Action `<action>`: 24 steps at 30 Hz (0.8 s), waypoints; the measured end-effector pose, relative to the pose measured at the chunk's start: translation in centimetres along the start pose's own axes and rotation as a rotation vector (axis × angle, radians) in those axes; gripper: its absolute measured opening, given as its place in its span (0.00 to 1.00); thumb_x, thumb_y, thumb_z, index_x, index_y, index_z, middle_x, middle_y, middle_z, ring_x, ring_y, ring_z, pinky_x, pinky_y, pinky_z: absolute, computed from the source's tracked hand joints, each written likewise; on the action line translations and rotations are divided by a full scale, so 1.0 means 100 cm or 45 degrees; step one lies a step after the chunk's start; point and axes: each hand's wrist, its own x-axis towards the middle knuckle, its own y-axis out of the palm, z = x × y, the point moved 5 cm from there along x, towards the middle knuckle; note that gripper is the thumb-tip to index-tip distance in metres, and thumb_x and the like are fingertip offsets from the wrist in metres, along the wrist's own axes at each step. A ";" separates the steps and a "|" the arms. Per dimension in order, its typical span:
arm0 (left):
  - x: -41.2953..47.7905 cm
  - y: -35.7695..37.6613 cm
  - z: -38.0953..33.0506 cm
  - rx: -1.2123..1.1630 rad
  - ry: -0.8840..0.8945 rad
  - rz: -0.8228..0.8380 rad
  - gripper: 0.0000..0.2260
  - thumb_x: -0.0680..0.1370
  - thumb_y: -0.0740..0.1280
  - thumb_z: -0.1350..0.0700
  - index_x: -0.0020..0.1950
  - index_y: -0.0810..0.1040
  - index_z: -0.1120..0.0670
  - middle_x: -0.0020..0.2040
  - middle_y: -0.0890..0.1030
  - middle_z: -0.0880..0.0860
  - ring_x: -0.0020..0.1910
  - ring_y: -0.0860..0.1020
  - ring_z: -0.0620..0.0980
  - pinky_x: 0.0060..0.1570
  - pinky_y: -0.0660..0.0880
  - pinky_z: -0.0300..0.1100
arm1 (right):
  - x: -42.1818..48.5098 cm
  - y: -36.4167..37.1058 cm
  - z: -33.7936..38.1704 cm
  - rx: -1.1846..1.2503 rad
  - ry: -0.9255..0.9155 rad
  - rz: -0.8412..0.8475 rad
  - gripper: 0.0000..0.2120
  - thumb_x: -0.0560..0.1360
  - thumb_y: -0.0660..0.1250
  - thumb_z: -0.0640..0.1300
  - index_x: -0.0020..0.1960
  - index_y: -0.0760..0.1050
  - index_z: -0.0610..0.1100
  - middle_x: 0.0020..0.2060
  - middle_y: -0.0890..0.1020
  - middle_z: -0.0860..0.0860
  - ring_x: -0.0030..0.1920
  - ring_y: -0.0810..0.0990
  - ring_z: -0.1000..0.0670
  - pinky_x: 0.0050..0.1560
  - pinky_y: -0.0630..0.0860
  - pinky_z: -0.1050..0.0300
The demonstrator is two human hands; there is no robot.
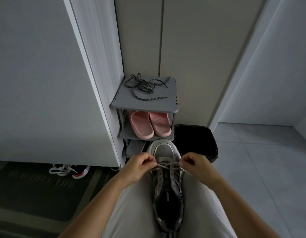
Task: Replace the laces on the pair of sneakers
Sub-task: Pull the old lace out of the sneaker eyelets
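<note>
A grey and black sneaker [167,189] lies between my thighs, toe pointing away from me. Its white lace [167,164] crosses the lowest eyelets near the toe. My left hand [140,166] pinches the lace's left end, and my right hand [196,166] pinches the right end, both pulled out sideways. A dark patterned lace [145,87] lies tangled on top of the grey shoe rack [169,104]. A second shoe [80,171] with loose white laces lies on the floor at the left, half hidden under the cabinet.
Pink slippers [151,124] sit on the rack's middle shelf. A black lined bin [197,140] stands right of the rack. A dark doormat [37,194] covers the floor at left; pale tiles [262,160] lie at right. White cabinet panels rise on both sides.
</note>
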 end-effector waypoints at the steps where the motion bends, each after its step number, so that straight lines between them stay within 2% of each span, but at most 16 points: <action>1: -0.001 0.002 0.000 0.010 0.030 -0.024 0.06 0.76 0.66 0.60 0.41 0.75 0.51 0.37 0.75 0.47 0.37 0.72 0.39 0.42 0.69 0.32 | -0.003 0.002 -0.004 0.063 0.017 -0.017 0.07 0.72 0.69 0.36 0.38 0.76 0.45 0.31 0.76 0.52 0.32 0.71 0.59 0.35 0.68 0.70; 4: 0.001 0.007 -0.016 0.262 0.204 0.009 0.01 0.76 0.67 0.57 0.44 0.76 0.53 0.42 0.74 0.48 0.40 0.72 0.40 0.44 0.69 0.34 | -0.004 0.011 0.006 0.082 -0.098 -0.030 0.08 0.72 0.68 0.33 0.41 0.74 0.45 0.34 0.75 0.53 0.32 0.72 0.62 0.37 0.69 0.72; 7: 0.010 0.011 -0.028 0.778 0.270 0.102 0.10 0.75 0.67 0.50 0.52 0.78 0.54 0.48 0.72 0.50 0.51 0.71 0.45 0.53 0.65 0.41 | 0.004 0.020 0.027 -0.258 -0.348 0.045 0.06 0.70 0.71 0.38 0.46 0.79 0.44 0.39 0.72 0.55 0.39 0.71 0.64 0.43 0.67 0.72; 9: 0.015 0.012 -0.035 0.922 0.288 0.119 0.10 0.76 0.65 0.51 0.53 0.78 0.55 0.49 0.73 0.51 0.53 0.70 0.48 0.55 0.65 0.43 | 0.008 0.028 0.034 -0.479 -0.435 0.120 0.07 0.71 0.71 0.40 0.47 0.80 0.39 0.39 0.69 0.55 0.40 0.69 0.61 0.45 0.66 0.68; 10: 0.016 0.012 -0.037 0.929 0.322 0.121 0.10 0.76 0.65 0.51 0.52 0.78 0.55 0.50 0.73 0.52 0.53 0.71 0.48 0.55 0.66 0.44 | 0.011 0.028 0.036 -0.536 -0.437 0.123 0.07 0.71 0.70 0.40 0.47 0.80 0.39 0.40 0.68 0.53 0.41 0.70 0.58 0.46 0.67 0.65; 12: 0.014 0.008 -0.037 0.801 0.377 0.105 0.08 0.76 0.65 0.54 0.49 0.79 0.57 0.47 0.73 0.50 0.49 0.72 0.46 0.52 0.67 0.42 | 0.014 0.021 0.034 -0.530 -0.402 0.046 0.06 0.73 0.68 0.41 0.46 0.79 0.38 0.41 0.70 0.52 0.42 0.72 0.55 0.44 0.66 0.68; 15: 0.003 -0.006 -0.018 0.367 0.263 0.041 0.03 0.75 0.67 0.58 0.43 0.78 0.56 0.41 0.71 0.47 0.39 0.71 0.40 0.43 0.67 0.32 | 0.008 0.007 0.014 -0.180 -0.193 -0.100 0.05 0.74 0.67 0.40 0.40 0.77 0.41 0.37 0.75 0.50 0.36 0.73 0.57 0.38 0.67 0.69; 17: -0.009 -0.012 -0.003 0.087 0.150 -0.083 0.04 0.75 0.67 0.61 0.40 0.77 0.54 0.40 0.72 0.49 0.38 0.73 0.39 0.41 0.68 0.29 | -0.003 -0.001 -0.006 -0.009 -0.043 -0.191 0.09 0.75 0.65 0.39 0.35 0.74 0.43 0.30 0.74 0.51 0.29 0.70 0.59 0.33 0.67 0.69; 19: -0.016 -0.009 0.004 -0.058 0.092 -0.119 0.06 0.75 0.67 0.63 0.40 0.76 0.54 0.40 0.73 0.50 0.39 0.73 0.38 0.42 0.69 0.28 | -0.010 -0.011 -0.022 0.054 0.045 -0.295 0.12 0.75 0.65 0.38 0.34 0.73 0.46 0.28 0.73 0.54 0.30 0.69 0.57 0.32 0.67 0.69; 22: -0.009 0.006 -0.015 0.132 0.189 0.013 0.03 0.74 0.69 0.58 0.41 0.76 0.53 0.42 0.72 0.48 0.41 0.72 0.40 0.45 0.69 0.32 | -0.011 -0.014 -0.015 -0.014 -0.084 -0.301 0.12 0.74 0.66 0.37 0.37 0.74 0.53 0.36 0.76 0.54 0.36 0.74 0.57 0.38 0.69 0.72; 24: 0.003 0.012 -0.030 0.539 0.289 0.054 0.08 0.73 0.70 0.51 0.46 0.77 0.54 0.44 0.70 0.47 0.47 0.70 0.43 0.48 0.67 0.36 | -0.008 -0.004 0.004 -0.102 -0.286 -0.234 0.10 0.73 0.69 0.38 0.45 0.77 0.53 0.43 0.74 0.55 0.41 0.75 0.61 0.44 0.70 0.74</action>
